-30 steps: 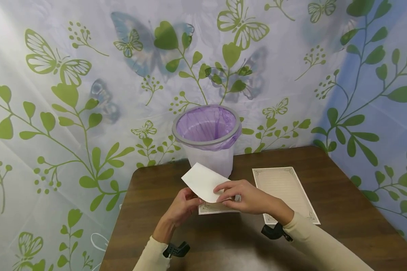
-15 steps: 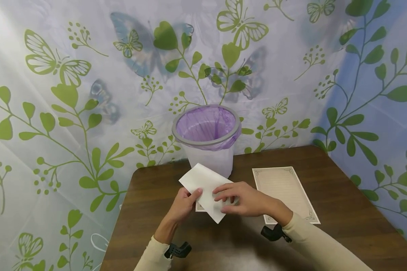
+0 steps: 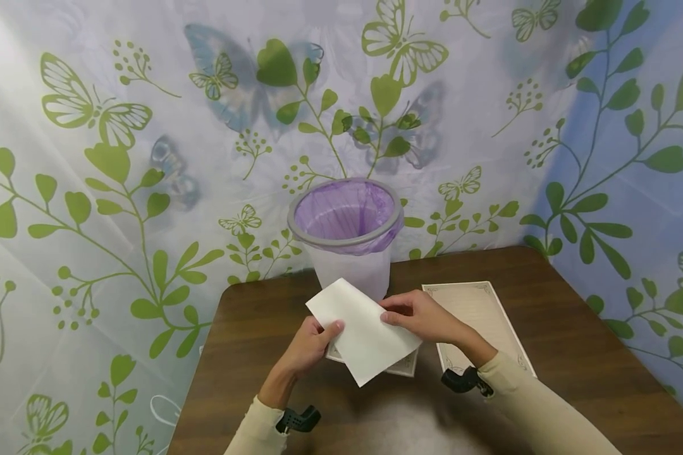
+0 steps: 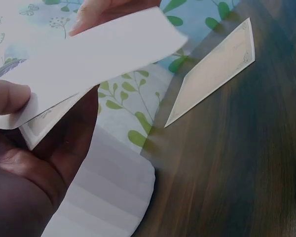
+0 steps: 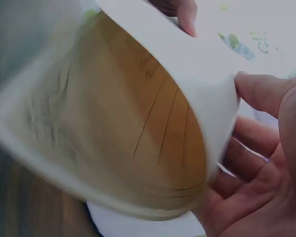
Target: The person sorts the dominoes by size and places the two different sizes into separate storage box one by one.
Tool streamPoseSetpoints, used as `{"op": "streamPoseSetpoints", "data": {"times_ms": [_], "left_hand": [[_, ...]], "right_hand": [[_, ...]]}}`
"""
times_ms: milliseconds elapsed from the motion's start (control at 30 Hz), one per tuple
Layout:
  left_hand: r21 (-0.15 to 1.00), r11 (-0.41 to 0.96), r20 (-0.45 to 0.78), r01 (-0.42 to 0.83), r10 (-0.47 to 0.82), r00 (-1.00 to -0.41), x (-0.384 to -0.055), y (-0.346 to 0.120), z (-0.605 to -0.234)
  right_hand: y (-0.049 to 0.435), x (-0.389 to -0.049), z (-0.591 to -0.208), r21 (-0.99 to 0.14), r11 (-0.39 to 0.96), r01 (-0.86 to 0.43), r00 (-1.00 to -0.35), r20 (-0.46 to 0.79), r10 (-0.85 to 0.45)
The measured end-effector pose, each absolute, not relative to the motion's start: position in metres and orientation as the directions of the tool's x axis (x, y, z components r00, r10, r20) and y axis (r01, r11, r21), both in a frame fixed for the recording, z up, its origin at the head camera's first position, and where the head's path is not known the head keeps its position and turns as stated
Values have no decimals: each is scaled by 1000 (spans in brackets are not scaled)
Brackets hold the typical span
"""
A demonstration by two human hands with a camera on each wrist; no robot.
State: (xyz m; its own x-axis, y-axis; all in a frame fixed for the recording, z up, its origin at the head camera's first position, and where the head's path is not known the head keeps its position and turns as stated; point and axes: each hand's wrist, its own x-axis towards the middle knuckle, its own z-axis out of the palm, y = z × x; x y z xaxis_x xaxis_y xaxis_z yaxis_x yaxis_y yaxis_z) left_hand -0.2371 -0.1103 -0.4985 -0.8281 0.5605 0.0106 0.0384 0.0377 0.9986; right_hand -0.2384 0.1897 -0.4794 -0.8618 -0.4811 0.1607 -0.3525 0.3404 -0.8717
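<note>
Between my hands, above the dark table, is a sheet of stationery (image 3: pixel 364 335) bent over on itself, white back outward. Its cream, bordered inner face shows under the flap, with printed lines visible in the right wrist view. My left hand (image 3: pixel 310 344) pinches the left edge, thumb on top and fingers underneath. On the right side of the bend, my right hand (image 3: pixel 427 316) holds the paper with its thumb on the white face and fingers behind. In the right wrist view, the near part of the sheet (image 5: pixel 113 123) bows open and is blurred at its left edge.
A second bordered stationery sheet (image 3: pixel 484 328) lies flat on the wooden table (image 3: pixel 250 379), right of my hands. Behind the hands stands a white bin (image 3: pixel 350 268) with a grey rim and a purple liner (image 3: pixel 341 215). A butterfly-patterned curtain (image 3: pixel 205 126) hangs behind the table.
The white flap has swung down toward me and right. My left thumb has come on top of it. My right hand has moved from over the flap to grip its right side.
</note>
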Motion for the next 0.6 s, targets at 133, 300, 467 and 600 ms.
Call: {"op": "streamPoseSetpoints", "data": {"times_ms": [133, 300, 467, 600], "left_hand": [[996, 71, 5, 54, 563, -827, -237, -110, -498], [994, 71, 26, 78, 551, -834, -237, -108, -499], [994, 72, 33, 84, 529, -848, -238, -106, -502], [993, 65, 52, 102, 530, -846, -238, -107, -503]], "right_hand": [[190, -238, -483, -902, 320, -290, -884, 123, -452], [188, -238, -486, -918, 288, -271, -898, 134, -419], [188, -240, -490, -934, 244, -261, -893, 137, -428], [191, -240, -490, -951, 214, -223, -880, 102, -463]]}}
